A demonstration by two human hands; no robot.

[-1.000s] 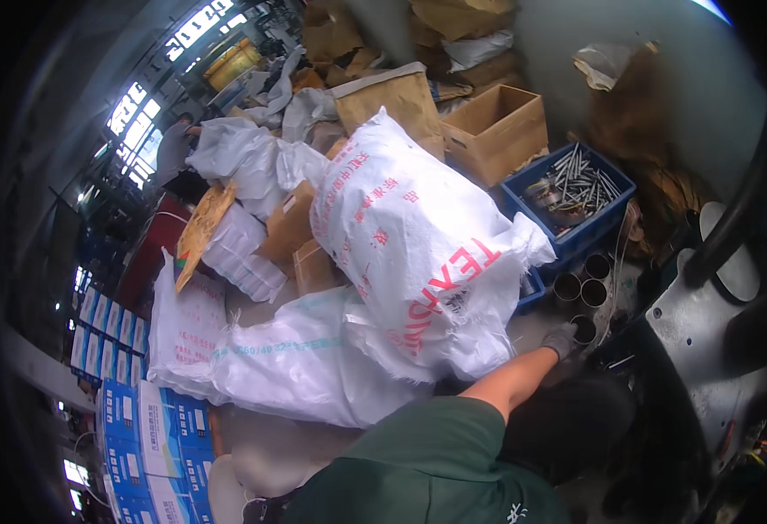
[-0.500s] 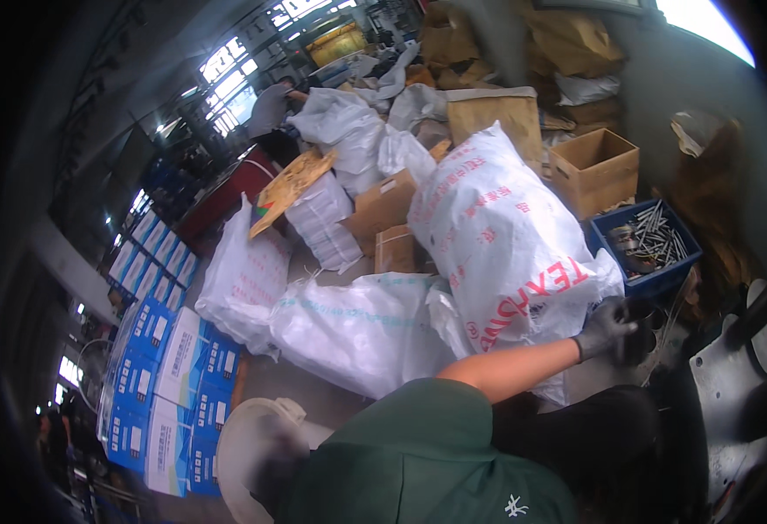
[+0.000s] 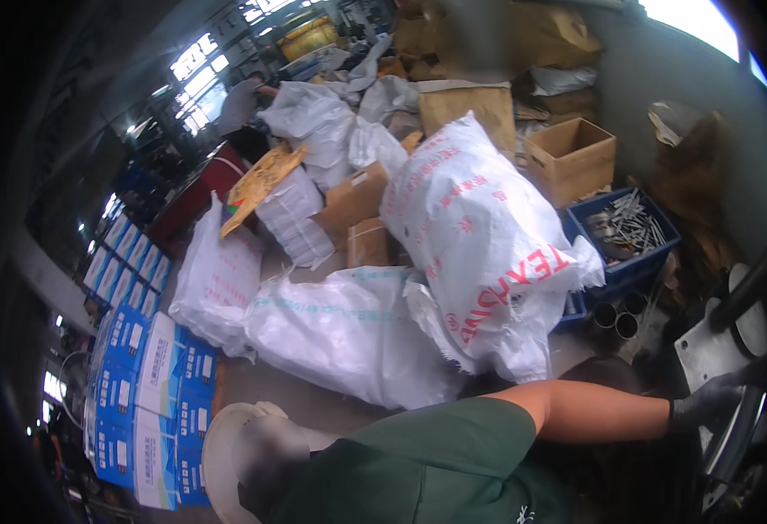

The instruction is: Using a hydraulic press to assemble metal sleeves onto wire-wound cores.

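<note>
A shiny metal cylinder (image 3: 738, 438) is slanting at the far right. The person's gloved right hand (image 3: 705, 408) is meeting its upper end; I cannot tell whether the fingers are gripping, nor make out the left hand. Round tubes (image 3: 625, 327) are standing near a blue bin (image 3: 641, 266), beside a bulging white sack (image 3: 466, 223).

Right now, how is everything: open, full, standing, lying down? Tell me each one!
Gloved hand: apparently closed
Shiny tube: slanted, apparently held
Floor tubes: upright, mouths open
Blue crate: open, holding metal rods
Wooden box: open-topped
Big white sack: bulging
Flatter sack: lying down
Blue-white boxes: stacked
</note>
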